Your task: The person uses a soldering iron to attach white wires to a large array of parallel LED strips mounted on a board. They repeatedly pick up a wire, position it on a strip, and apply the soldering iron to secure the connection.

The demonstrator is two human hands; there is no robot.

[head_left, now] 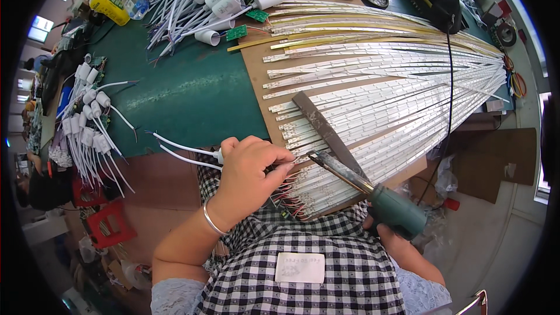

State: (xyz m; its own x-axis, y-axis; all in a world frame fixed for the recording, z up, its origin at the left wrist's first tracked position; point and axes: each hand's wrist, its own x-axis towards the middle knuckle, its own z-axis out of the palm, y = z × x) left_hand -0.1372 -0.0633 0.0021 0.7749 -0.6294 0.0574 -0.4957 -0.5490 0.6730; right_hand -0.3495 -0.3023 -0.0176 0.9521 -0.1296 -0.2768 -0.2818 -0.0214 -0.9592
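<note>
My left hand (248, 169) is closed around a white plastic cap whose two white wires (184, 151) stick out to the left. Its thumb and forefinger pinch together at the end of one LED strip; what lies between the tips is too small to make out. In my right hand (394, 242), partly hidden, is a soldering iron (399, 210) with a green handle. The iron's dark tip (313, 156) points left, just beside the left fingertips. Many white LED strips (373, 90) fan out under it, with thin red wires (291, 198) at the nearest ends.
A flat dark bar (329, 134) lies across the strips on a brown board (256, 76). White caps with wires and green circuit boards (224, 6) are piled at the back; another bundle (93, 116) lies left. A black cord (450, 81) crosses the strips. A red stool (111, 224) stands below left.
</note>
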